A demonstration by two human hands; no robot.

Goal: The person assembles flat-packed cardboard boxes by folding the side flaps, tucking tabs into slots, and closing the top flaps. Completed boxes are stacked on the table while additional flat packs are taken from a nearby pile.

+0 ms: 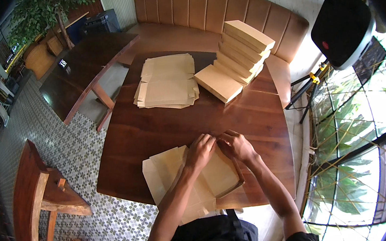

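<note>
A partly folded brown cardboard box (pixel 165 166) lies at the near edge of the dark wooden table (pixel 124 142), its right side raised into a low wall. Both hands meet at the far edge of that box. The fingers of my left hand (pixel 201 151) are bent and closed on the cardboard there. Close beside it, my right hand (pixel 235 145) pinches the same far edge near the corner. The fingertips and the flap between them are partly hidden by the hands. My left forearm crosses over the middle of the cardboard.
Flat cardboard blanks (pixel 168 81) lie stacked at the far left of the table. Folded boxes (pixel 238 59) stand in a leaning stack at the far right. Beyond is a brown curved bench (pixel 200 9); a black speaker (pixel 341 27) stands at right, a wooden chair (pixel 34 198) at left.
</note>
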